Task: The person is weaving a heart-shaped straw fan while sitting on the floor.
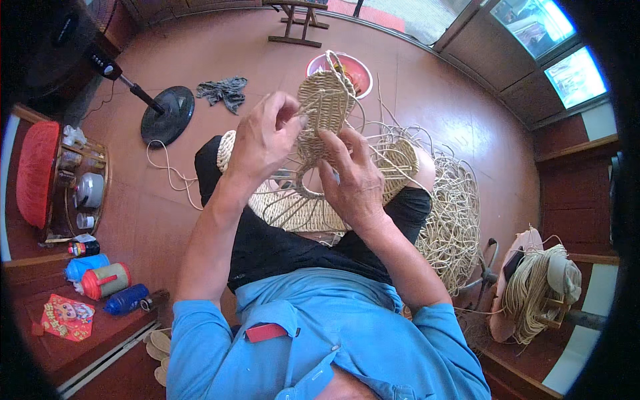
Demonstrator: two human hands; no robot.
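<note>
My left hand is closed at the left side of a pale woven cord piece, its fingertips pinching what looks like a cord there. My right hand grips the lower part of the same piece, thumb and fingers on it, below a loop of cord. A larger woven body lies across my lap under both hands, with loose strands sticking out. An oval woven section rests by my right knee.
A cord tangle sits at my right, cord hanks beyond. A pink basin, wooden stand and grey cloth are ahead. A fan, shelved trolley and bottles stand left.
</note>
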